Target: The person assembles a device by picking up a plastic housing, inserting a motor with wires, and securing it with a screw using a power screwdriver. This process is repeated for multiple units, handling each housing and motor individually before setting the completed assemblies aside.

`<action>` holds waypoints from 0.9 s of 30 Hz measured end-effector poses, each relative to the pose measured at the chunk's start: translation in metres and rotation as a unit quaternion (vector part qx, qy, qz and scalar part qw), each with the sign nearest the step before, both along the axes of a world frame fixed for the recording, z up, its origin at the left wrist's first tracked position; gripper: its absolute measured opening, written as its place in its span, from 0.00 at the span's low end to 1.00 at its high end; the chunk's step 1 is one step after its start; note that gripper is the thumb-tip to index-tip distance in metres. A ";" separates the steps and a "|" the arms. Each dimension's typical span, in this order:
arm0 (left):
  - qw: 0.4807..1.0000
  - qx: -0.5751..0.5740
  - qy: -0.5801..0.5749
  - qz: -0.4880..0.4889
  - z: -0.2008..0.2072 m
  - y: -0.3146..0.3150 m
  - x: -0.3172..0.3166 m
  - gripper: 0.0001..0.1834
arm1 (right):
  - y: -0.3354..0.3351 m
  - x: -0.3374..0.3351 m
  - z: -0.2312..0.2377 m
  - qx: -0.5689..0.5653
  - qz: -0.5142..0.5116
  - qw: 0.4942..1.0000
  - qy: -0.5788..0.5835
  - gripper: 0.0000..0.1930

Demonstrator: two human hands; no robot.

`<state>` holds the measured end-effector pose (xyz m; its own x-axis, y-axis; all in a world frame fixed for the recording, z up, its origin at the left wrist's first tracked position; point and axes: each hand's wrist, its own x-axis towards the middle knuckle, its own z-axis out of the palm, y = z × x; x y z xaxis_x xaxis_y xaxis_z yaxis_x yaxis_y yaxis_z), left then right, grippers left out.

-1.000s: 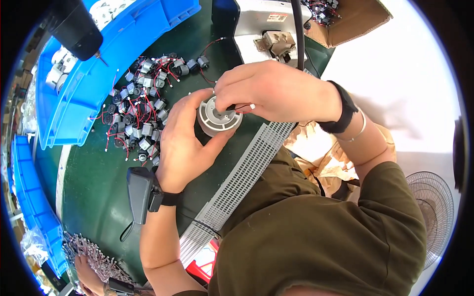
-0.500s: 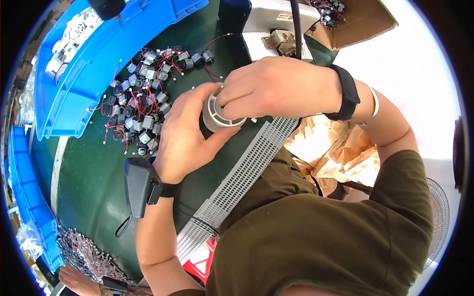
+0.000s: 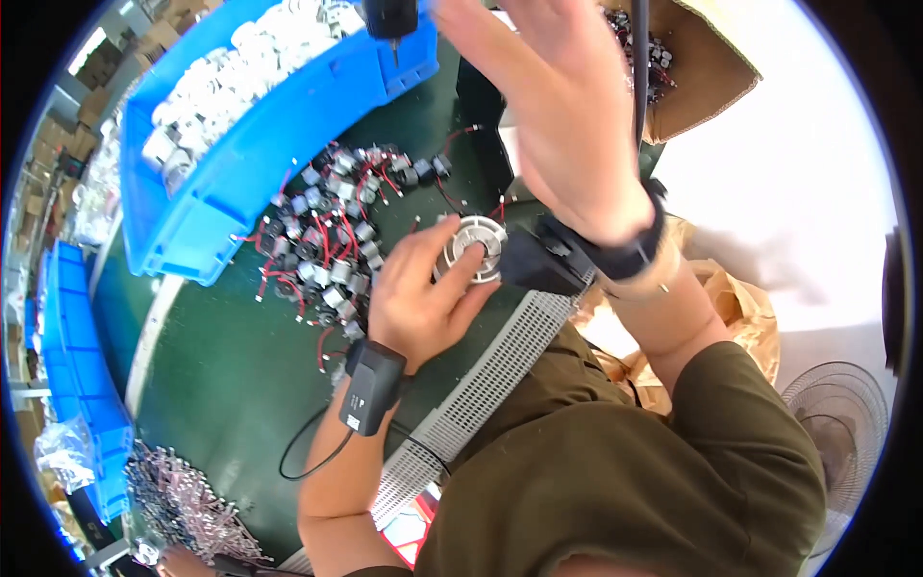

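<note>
As the left hand (image 3: 415, 303) grips a housing (image 3: 475, 232), right hand (image 3: 575, 125) open, a blue bin (image 3: 286, 144) holds white parts (image 3: 240, 77).

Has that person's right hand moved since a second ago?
Yes. The right hand has left the round white housing and moved up the picture: from below the cardboard box to level with it, on its left.

The black left-wrist module (image 3: 375, 385) is bearing tiny pale print (image 3: 360, 399) and a square code (image 3: 353, 421), both appearing too small for reading.
</note>
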<state>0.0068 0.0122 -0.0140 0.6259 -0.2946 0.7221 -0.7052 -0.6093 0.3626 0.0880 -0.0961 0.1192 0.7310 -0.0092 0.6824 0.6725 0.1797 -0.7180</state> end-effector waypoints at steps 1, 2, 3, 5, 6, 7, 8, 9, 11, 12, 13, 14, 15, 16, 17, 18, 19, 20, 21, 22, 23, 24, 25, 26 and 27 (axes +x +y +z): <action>0.999 -0.010 0.033 0.002 -0.002 0.000 -0.003 0.19 | 0.009 0.011 0.014 -0.009 0.008 1.000 -0.005 0.20; 1.000 -0.009 0.022 0.007 -0.003 0.000 -0.005 0.19 | 0.019 0.021 0.029 -0.014 0.020 1.000 -0.011 0.24; 1.000 -0.009 0.009 0.009 -0.001 -0.002 -0.007 0.19 | 0.025 0.038 0.041 0.000 0.110 0.994 -0.028 0.22; 1.000 0.008 0.014 0.006 0.001 -0.006 -0.006 0.19 | 0.028 0.063 0.055 -0.008 0.235 0.972 -0.019 0.15; 1.000 0.003 0.016 0.005 -0.001 -0.007 -0.004 0.19 | 0.027 0.071 0.060 -0.029 0.267 0.963 -0.002 0.10; 1.000 -0.004 0.019 0.002 -0.002 -0.008 -0.003 0.19 | 0.026 0.079 0.065 -0.051 0.296 0.954 0.015 0.06; 1.000 -0.004 0.028 -0.004 -0.001 -0.011 -0.002 0.19 | 0.018 0.079 0.068 -0.051 0.327 0.944 -0.002 0.06; 0.999 -0.004 0.033 -0.007 -0.001 -0.009 -0.003 0.19 | 0.017 0.075 0.073 -0.051 0.365 0.929 -0.014 0.06; 1.000 -0.001 0.021 0.021 0.002 -0.009 -0.005 0.19 | -0.014 0.057 0.077 -0.017 0.349 0.937 -0.010 0.07; 0.999 -0.005 0.035 0.027 0.003 -0.008 -0.006 0.19 | -0.031 0.048 0.079 0.001 0.340 0.940 -0.009 0.08; 0.999 0.008 0.018 0.030 0.001 -0.006 -0.006 0.19 | -0.049 0.042 0.073 0.008 0.313 0.950 0.009 0.08; 0.999 0.018 0.033 0.034 0.002 -0.007 -0.008 0.20 | -0.070 0.036 0.068 0.015 0.284 0.958 0.027 0.08; 0.998 0.028 0.047 0.036 0.002 -0.008 -0.007 0.21 | -0.087 0.033 0.063 0.008 0.246 0.969 0.026 0.07; 0.997 0.040 0.056 0.029 0.003 -0.009 -0.006 0.22 | -0.100 0.031 0.054 0.000 0.201 0.979 0.032 0.06; 0.995 0.058 0.068 0.036 0.002 -0.004 -0.007 0.23 | -0.104 0.030 0.042 0.003 0.170 0.985 0.034 0.06; 0.996 0.045 0.068 0.027 -0.001 -0.002 -0.007 0.25 | -0.110 0.030 0.031 -0.004 0.138 0.989 0.047 0.06; 0.997 0.034 0.062 0.030 -0.005 -0.003 -0.006 0.24 | -0.114 0.035 0.021 0.014 0.152 0.987 0.045 0.07; 0.998 0.021 0.058 0.031 -0.006 -0.005 -0.006 0.23 | -0.119 0.037 0.014 0.030 0.161 0.986 0.040 0.07; 0.998 0.008 0.053 0.034 -0.007 -0.007 -0.007 0.22 | -0.121 0.037 0.009 0.047 0.171 0.984 0.036 0.08; 0.998 0.006 0.061 0.029 -0.007 -0.006 -0.009 0.21 | -0.124 0.033 0.007 0.033 0.149 0.987 0.058 0.09; 0.998 0.006 0.065 0.027 -0.008 -0.006 -0.009 0.21 | -0.126 0.033 0.005 0.031 0.144 0.987 0.067 0.09; 0.998 0.010 0.061 0.033 -0.010 -0.005 -0.009 0.22 | -0.128 0.034 0.003 0.028 0.140 0.987 0.076 0.09; 0.998 0.013 0.056 0.040 -0.011 -0.005 -0.009 0.23 | -0.130 0.034 0.000 0.026 0.134 0.987 0.085 0.09; 0.998 0.014 0.054 0.035 -0.012 -0.005 -0.009 0.23 | -0.132 0.035 -0.004 0.019 0.124 0.988 0.086 0.09; 0.998 0.015 0.057 0.035 -0.012 -0.006 -0.009 0.23 | -0.134 0.036 -0.007 0.016 0.118 0.989 0.088 0.09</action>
